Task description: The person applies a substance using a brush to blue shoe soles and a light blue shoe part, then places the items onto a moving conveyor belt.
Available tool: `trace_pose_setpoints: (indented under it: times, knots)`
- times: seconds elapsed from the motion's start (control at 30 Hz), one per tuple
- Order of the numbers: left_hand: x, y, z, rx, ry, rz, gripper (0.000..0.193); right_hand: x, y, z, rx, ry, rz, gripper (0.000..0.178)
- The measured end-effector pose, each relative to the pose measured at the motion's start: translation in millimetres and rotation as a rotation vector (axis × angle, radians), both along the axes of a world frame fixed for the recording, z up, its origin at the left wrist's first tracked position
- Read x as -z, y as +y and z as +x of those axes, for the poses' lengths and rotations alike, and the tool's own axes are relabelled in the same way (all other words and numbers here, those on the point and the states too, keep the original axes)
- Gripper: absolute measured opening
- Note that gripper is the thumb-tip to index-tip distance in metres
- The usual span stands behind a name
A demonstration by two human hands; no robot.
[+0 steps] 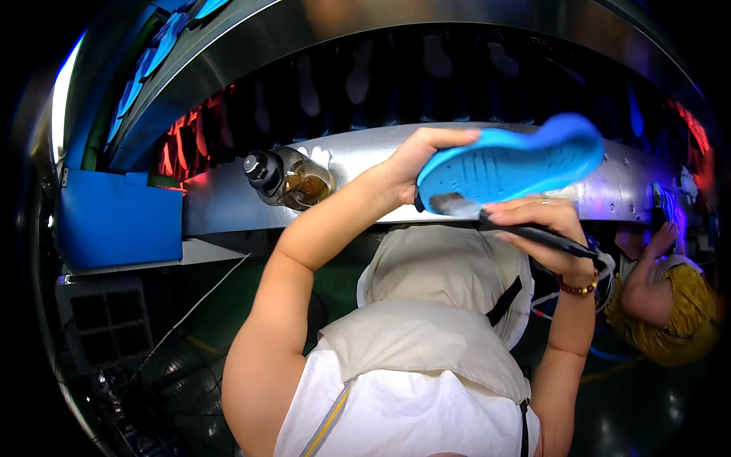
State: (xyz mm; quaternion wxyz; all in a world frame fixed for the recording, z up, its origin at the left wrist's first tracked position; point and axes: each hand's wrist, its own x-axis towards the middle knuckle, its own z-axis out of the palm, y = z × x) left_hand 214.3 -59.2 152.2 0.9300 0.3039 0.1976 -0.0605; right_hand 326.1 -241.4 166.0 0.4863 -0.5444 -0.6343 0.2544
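A bright blue shoe sole (518, 164) is raised over the metal ledge, its hollow side facing me and its long axis running left to right. My left hand (426, 156) grips it at its left end, with the thumb along the upper rim. In my right hand (544, 221) is a brush (556, 242) with a black handle, held slantwise. The brush's blurred bristles lie at the lower left end of the sole and seem to touch it. What the left fingers do behind the sole is hidden.
A clear bottle (304, 183) with a black lid stands on the metal ledge (354, 164). Behind it, dark sole shapes (358, 72) line a recess with red light at its ends. Blue soles (164, 46) sit upper left, above a blue box (118, 217). At right another person (659, 293) works.
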Motion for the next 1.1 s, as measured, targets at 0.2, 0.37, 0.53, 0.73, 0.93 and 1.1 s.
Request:
trace_pose_setpoints:
  times: [0.2,0.37,0.53,0.73,0.93,1.1]
  knots:
    - [-14,-5,-23,0.199,0.095,0.331,0.051,-16,-6,10,-0.268,-0.096,-0.167,0.018]
    - [-8,-8,-18,0.3,0.169,0.415,0.057,-8,-13,12,-0.259,-0.301,-0.257,0.018]
    - [-6,-1,-28,0.201,0.204,0.418,0.056,-2,-8,42,-0.182,-0.095,-0.112,0.019]
    - [3,4,-30,0.115,0.224,0.346,0.052,1,-18,41,-0.085,0.011,-0.384,0.021]
    - [29,-7,-10,-0.019,0.086,0.013,0.052,32,3,21,0.221,0.327,-0.22,0.016]
    - [36,-6,-10,-0.003,0.028,-0.107,0.056,69,-1,56,0.723,0.297,0.013,0.013]
